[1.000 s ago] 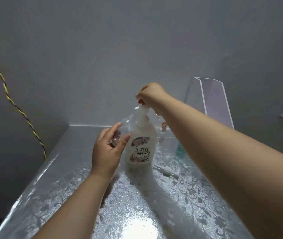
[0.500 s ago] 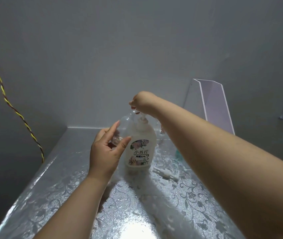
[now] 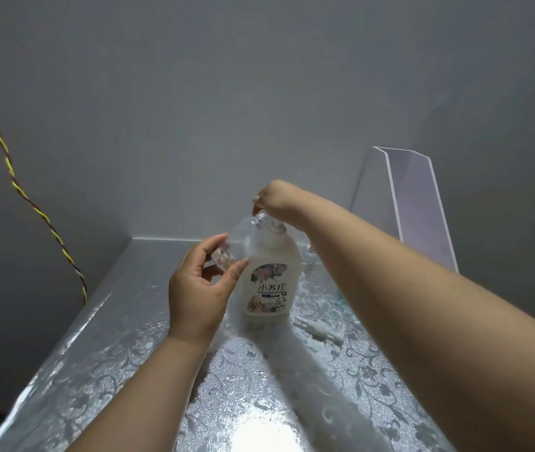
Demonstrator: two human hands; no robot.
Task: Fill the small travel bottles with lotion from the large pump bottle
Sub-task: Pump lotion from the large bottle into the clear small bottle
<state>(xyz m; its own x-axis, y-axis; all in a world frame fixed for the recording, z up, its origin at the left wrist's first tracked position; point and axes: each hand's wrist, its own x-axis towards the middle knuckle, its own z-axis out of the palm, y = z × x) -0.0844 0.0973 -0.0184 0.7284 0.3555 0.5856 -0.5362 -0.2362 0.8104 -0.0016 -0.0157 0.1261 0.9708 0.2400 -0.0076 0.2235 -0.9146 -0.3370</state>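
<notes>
While I look down across the near edge of the patterned table (image 3: 112, 370), a loose pump cap (image 3: 319, 329) lies towards its right edge. My left hand (image 3: 199, 288) pinches a clear travel bottle (image 3: 242, 231), tilted, its neck at the spout; its contents I cannot tell. Touching it, the large pump bottle (image 3: 271, 278) stands mid-surface, whitish lotion inside. My right hand (image 3: 275, 199) curls over the pump head.

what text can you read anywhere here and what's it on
"小苏打": on the front label of the large pump bottle.
Smaller print just under it on the same label: too blurred to read.
Small travel bottle held in the left hand: a flowered sticker, no readable text.
No other text shows.
</notes>
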